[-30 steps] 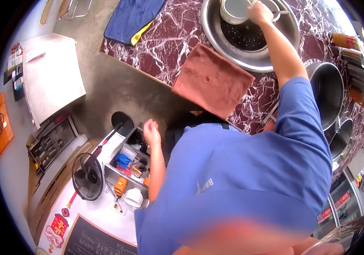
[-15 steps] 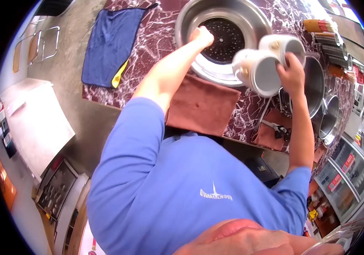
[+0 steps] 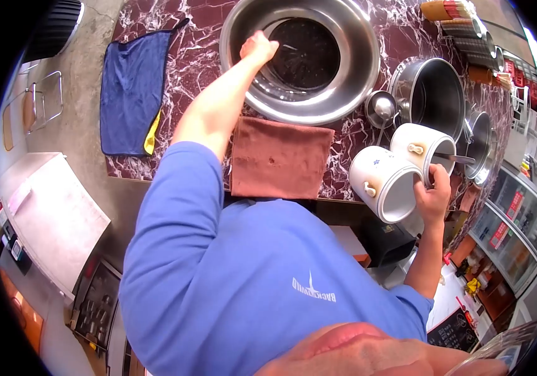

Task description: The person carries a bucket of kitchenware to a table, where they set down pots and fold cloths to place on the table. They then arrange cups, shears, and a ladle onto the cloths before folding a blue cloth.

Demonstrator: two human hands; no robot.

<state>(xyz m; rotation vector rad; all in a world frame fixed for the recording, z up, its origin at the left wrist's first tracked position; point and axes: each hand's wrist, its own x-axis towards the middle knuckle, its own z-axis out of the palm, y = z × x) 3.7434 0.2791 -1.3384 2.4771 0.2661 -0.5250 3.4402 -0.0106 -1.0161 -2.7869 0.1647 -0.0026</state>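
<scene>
My left hand (image 3: 259,45) reaches into the big steel basin (image 3: 356,81), fingers curled at the edge of its dark perforated insert (image 3: 303,53); whether it grips the edge is unclear. My right hand (image 3: 434,195) holds two white ceramic pots by their rims, one (image 3: 384,182) nearer me and one (image 3: 422,147) behind it. They tilt with their mouths to the right, off the counter's front edge. A metal spoon handle (image 3: 455,158) sticks out of the farther pot.
A brown cloth (image 3: 278,156) lies on the marble counter (image 3: 187,56) in front of the basin, a blue cloth (image 3: 127,94) to its left. A steel ladle (image 3: 382,108), a tall steel pot (image 3: 434,94) and a smaller pot (image 3: 478,141) stand at the right.
My right hand has carried the two white pots from above the basin's right side down and toward me, past the counter's edge. My left hand stays at the basin.
</scene>
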